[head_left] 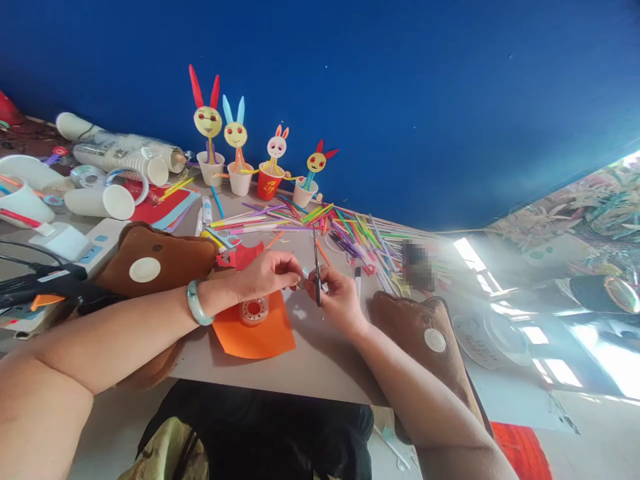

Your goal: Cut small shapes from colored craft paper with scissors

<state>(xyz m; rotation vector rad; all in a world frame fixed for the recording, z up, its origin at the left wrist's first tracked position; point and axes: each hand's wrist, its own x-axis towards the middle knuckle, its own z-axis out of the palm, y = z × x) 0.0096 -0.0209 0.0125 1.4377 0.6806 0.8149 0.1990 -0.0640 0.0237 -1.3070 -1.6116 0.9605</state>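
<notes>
My left hand (275, 273) pinches something small and pale over the middle of the table; it is too small to name. Close beside it, my right hand (337, 297) is wrapped round dark scissors (317, 267), whose blades point up and away from me. The fingertips of both hands nearly meet. Under my left wrist lies an orange paper sheet (275, 340), with a clear tape roll (253, 310) on top of it. Red paper scraps (243, 255) are just beyond my left hand.
Four cups with rabbit-faced figures (270, 180) stand along the blue wall. Many coloured sticks (350, 233) are spread before them. Brown cushions (415, 330) flank the work area. A black glue gun (60, 287), a power strip (107, 240) and stacked paper cups (125, 157) are at left.
</notes>
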